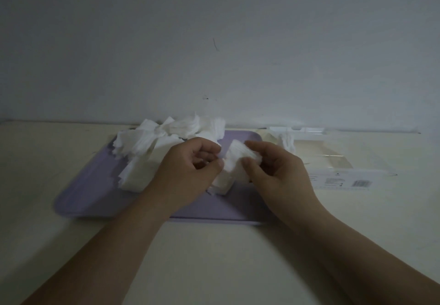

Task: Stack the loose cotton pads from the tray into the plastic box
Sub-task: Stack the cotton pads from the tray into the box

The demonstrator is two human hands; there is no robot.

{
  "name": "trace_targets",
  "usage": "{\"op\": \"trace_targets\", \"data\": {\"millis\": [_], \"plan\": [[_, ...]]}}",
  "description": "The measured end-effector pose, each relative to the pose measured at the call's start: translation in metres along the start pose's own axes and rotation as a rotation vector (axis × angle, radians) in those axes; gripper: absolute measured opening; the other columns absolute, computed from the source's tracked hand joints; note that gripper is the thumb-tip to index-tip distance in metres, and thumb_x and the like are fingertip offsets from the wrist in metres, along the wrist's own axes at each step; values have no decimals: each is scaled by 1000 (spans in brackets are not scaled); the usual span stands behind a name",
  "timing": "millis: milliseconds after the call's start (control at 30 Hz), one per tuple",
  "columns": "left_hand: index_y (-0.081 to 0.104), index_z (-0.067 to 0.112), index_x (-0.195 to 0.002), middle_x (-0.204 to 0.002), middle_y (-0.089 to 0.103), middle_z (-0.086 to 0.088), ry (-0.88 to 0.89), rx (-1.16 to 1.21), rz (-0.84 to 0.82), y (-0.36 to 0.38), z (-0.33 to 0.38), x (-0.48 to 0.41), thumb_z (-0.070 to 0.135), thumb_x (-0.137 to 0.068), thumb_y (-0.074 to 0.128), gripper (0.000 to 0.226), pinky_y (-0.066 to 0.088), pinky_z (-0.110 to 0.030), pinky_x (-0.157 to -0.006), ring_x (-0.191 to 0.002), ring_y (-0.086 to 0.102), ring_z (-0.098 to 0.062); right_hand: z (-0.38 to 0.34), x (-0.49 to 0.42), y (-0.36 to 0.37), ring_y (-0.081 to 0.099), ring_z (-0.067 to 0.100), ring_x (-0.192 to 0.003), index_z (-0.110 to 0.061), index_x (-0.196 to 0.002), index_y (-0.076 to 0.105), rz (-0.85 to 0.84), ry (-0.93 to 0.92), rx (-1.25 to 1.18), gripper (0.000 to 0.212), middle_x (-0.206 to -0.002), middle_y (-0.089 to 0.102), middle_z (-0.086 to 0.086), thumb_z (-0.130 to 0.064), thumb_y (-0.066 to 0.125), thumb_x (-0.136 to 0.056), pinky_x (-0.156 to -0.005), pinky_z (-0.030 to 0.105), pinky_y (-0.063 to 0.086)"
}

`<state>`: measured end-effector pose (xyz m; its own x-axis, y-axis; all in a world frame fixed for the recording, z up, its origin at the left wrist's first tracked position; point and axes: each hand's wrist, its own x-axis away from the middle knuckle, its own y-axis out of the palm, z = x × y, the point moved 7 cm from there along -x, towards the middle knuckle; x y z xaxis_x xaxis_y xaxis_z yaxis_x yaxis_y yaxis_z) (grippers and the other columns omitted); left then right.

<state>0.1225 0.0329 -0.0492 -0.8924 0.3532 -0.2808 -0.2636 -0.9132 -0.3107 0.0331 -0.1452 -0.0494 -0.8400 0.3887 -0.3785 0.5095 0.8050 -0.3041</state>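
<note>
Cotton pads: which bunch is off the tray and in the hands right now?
The small stack pinched between left hand and right hand; the other pads lie heaped on the purple tray.

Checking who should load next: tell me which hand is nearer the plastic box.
Right. The right hand holds a small stack of pads over the tray's right part, just left of the plastic box. The left hand sits farther left, mid-tray.

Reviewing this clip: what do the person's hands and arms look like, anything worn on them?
Both forearms are bare up to the frame edge, with no sleeves showing. The left hand and right hand wear no gloves; no rings, watch or bracelet are visible in the dim light.
</note>
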Motion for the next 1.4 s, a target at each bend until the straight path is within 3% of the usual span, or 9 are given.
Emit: {"op": "trace_targets", "data": {"millis": [133,233,400,633,767,967,1167,1300,1400], "plan": [[65,35,-114,-96,66,11,98,-370,-69,-8,-7,-4,18,-84,76,35,54,-22,-71,-75,63,-6,-9,2,-3,58,-7,-64,-25,-125,73,24,-136,293,32,-68,62,-17,-15,67,-96,-67,2,40],[63,38,-122,-97,64,14,96,-404,-172,0,-9,-2,19,-87,73,40,52,-17,-82,-89,60,0,-8,2,5,69,8,-87,-20,-128,73,-42,-166,426,31,-104,78,0,-14,64,-98,-79,14,43],[59,32,-138,-110,65,21,81,-414,-245,5,-10,-1,16,-89,72,53,41,0,-80,-99,58,13,-7,5,12,71,30,-100,-17,-131,70,-116,-197,531,35,-115,77,8,-11,62,-98,-84,29,49],[69,33,-92,-89,72,3,58,-295,-158,-4,-7,-7,12,-78,75,26,52,-25,-70,-74,65,-10,-5,-1,-3,71,28,-93,-18,-132,69,2,-102,442,35,-107,79,8,-14,61,-98,-74,20,40],[69,26,-82,-74,69,8,47,-121,-47,-10,1,-8,0,-78,75,27,47,-16,-58,-62,58,1,-3,-1,-6,69,23,-90,-19,-134,67,31,-72,412,36,-106,77,5,-15,60,-99,-72,14,35],[66,17,-85,-72,69,-3,-34,309,-54,-8,6,-7,-12,-84,72,29,52,-23,-53,-64,62,-20,1,-2,-6,59,-10,-74,-25,-130,67,39,1,321,34,-92,66,-16,-19,65,-97,-69,-3,39],[72,15,-98,-94,74,-12,-114,480,-300,15,0,2,5,-79,77,22,59,-37,-67,-81,68,-28,7,-1,-1,78,15,-81,-18,-106,76,-50,118,-65,18,-90,81,-2,-11,76,-90,-81,41,65],[62,-1,-116,-106,74,-17,-183,596,-200,14,-5,1,2,-88,71,29,60,-31,-67,-89,71,-25,10,-2,4,79,16,-87,-17,-107,78,-75,146,-149,17,-91,82,-2,-10,74,-93,-85,46,64],[68,9,-110,-94,73,-9,-161,542,-159,6,-3,-2,6,-88,73,23,51,-28,-54,-76,65,-19,15,-4,1,78,11,-84,-19,-114,76,-29,155,-73,21,-92,81,-5,-17,75,-92,-87,44,63]]}}
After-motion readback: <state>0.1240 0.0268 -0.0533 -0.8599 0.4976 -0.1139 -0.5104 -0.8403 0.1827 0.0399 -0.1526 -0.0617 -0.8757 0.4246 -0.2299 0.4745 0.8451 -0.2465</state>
